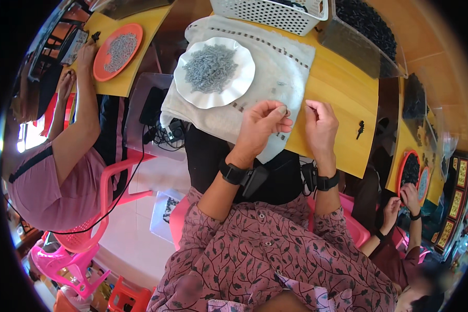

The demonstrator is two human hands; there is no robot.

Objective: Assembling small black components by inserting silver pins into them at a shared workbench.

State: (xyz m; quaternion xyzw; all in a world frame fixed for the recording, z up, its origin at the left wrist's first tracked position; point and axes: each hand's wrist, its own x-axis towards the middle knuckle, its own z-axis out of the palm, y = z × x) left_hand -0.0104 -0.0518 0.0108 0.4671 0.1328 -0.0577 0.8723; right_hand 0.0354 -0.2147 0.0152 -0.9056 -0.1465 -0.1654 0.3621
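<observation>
Leftward and beyond the pinched left hand (259, 126), contents unclear: grey pieces (210, 68) on a white plate (246, 72).

Place: small workshop | yellow worktable (348, 127) | plate (247, 74) of grey pieces (210, 67) | bin (354, 48) of black parts (366, 21) | seated co-worker (62, 179) | plastic chair (356, 230)

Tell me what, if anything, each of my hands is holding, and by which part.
It cannot be told: the left hand and right hand both have bent fingers, and anything at their tips is too small to make out.
</observation>
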